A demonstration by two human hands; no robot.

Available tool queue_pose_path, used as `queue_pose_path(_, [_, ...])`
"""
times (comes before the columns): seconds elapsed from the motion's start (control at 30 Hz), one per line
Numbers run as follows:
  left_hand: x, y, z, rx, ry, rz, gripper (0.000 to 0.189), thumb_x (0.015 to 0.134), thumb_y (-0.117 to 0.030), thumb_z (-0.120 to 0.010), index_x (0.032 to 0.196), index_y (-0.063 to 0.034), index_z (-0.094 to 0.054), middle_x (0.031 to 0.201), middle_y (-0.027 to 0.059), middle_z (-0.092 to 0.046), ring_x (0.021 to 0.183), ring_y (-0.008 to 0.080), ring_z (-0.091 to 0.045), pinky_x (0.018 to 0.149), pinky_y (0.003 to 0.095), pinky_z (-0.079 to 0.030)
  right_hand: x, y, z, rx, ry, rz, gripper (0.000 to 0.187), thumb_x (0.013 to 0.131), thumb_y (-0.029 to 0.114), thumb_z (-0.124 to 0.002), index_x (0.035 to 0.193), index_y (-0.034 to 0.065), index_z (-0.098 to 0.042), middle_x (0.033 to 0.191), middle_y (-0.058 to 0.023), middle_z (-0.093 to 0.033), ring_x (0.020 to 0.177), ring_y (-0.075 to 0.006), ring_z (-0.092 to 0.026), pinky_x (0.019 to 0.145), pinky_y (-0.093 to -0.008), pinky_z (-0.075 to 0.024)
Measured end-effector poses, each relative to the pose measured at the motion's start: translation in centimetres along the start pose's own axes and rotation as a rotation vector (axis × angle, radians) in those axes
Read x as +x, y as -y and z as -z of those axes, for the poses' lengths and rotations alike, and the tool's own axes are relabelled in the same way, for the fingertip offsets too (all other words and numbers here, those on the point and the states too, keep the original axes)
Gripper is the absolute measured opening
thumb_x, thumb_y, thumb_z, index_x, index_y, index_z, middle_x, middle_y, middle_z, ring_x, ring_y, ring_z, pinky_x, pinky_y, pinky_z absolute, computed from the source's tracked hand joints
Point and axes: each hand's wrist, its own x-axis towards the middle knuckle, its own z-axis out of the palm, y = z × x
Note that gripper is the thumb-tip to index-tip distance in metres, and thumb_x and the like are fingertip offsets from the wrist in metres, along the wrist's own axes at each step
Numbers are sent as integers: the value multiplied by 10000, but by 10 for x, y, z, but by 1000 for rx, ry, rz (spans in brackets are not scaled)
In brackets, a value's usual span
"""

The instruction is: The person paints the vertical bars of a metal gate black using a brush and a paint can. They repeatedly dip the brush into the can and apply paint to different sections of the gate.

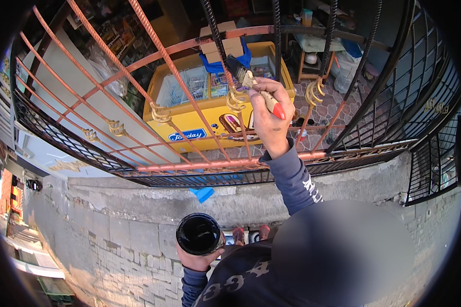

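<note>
My right hand (272, 115) grips a paintbrush (267, 98) with a pale handle and red tip. Black paint coats its bristles, which touch a twisted bar (228, 73) of the metal grille just above a gold-coloured scroll ornament (236, 100). This bar is black at the top and reddish-brown lower down. Bars to the left are reddish-brown, while several to the right are black in their upper parts. Low on the left, my left hand (198, 261) holds an open can (198, 234) of black paint by its side, upright, away from the grille.
Behind the grille stand a yellow chest freezer (192, 134) with a cardboard box (230, 44) on it, and a small wooden table (317, 46). A concrete ledge (246, 199) runs below the grille, with a blue scrap (202, 194) on it. Paving (138, 264) lies beneath me.
</note>
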Motion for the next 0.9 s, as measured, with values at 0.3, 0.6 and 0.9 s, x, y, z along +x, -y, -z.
queue_pose_path(0.3, [-4, 4, 0, 3, 11, -2, 1142, 458, -156, -1037, 1410, -1, -425, 1321, 152, -629, 1218, 274, -636, 1068, 400, -510, -15, -13, 7, 85, -54, -202, 100, 865, 9, -693, 958, -21, -675, 1007, -141, -740, 913, -187, -699, 834, -319, -547])
queue_pose_path(0.6, [-5, 1, -2, -11, 7, -13, 1155, 463, -168, -1050, 1419, 4, -426, 1313, 157, -636, 1201, 272, -649, 1053, 400, -524, -27, -20, 5, 190, 39, -435, 103, 906, 16, -686, 996, -25, -656, 1024, -117, -727, 889, -142, -675, 808, -287, -546])
queue_pose_path(0.9, [-5, -1, -3, -17, 5, -6, 1153, 468, -179, -1054, 1419, 7, -429, 1318, 164, -635, 1210, 271, -646, 1060, 398, -521, -40, -26, 4, 250, -98, -405, 137, 925, 28, -684, 1038, -34, -641, 960, -82, -720, 863, -109, -662, 777, -270, -540])
